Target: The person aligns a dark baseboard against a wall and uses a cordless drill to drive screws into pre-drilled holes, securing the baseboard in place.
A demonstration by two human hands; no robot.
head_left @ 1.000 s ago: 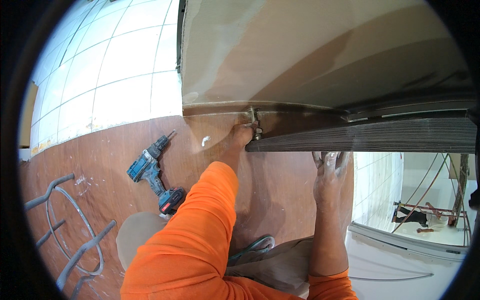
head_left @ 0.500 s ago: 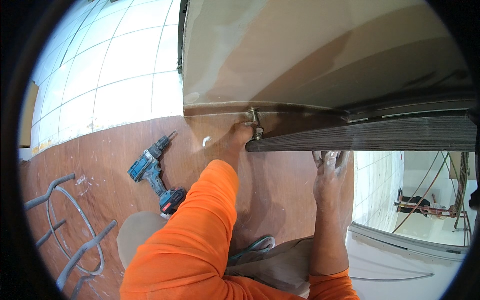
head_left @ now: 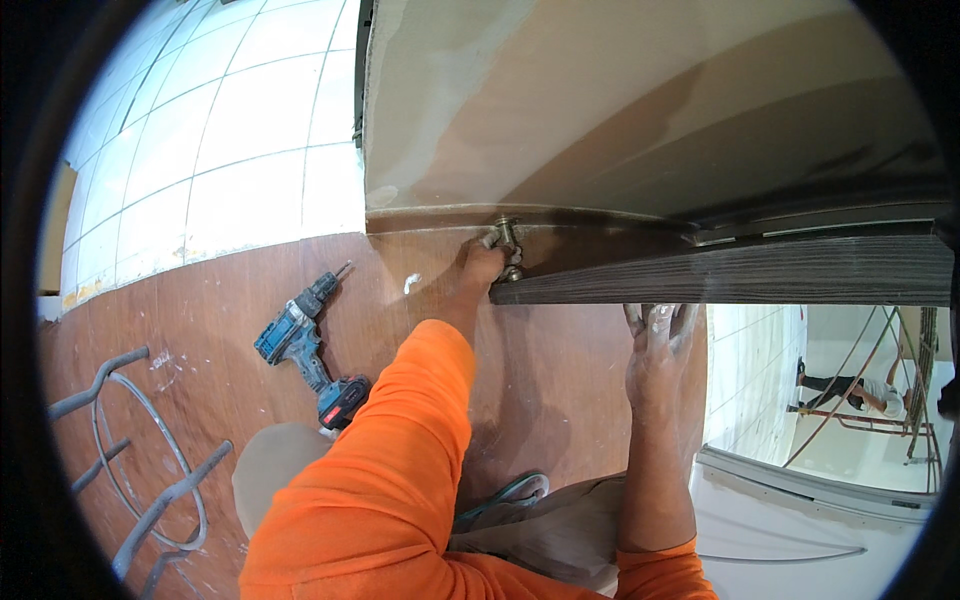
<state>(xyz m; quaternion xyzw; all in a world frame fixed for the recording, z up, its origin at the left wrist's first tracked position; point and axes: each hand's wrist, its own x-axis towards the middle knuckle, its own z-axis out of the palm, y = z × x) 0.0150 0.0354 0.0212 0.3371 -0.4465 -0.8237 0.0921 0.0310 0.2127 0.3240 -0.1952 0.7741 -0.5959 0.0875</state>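
A small metal door stopper [head_left: 509, 243] spans the gap between the skirting at the wall's foot and the free end of a dark wood-grain door [head_left: 740, 272]. My left hand [head_left: 482, 261] is closed around this fitting, thumb and fingers near its wall end; part of the grip is hidden. My right hand [head_left: 660, 328] reaches up against the door's near side. Its whitened fingers are stretched and apart, and their tips are hidden by the door's edge.
A blue cordless drill [head_left: 305, 345] lies on the brown floor [head_left: 570, 390], left of my arm. Grey bent metal legs [head_left: 170, 500] stand at the lower left. White tiles [head_left: 255, 130] spread beyond. At far right, a person [head_left: 880, 397] is beside scaffolding [head_left: 918, 430].
My left fingers have shifted along the stopper, from its door end toward the wall. My right hand stays put. The person in the background shows more of their body now.
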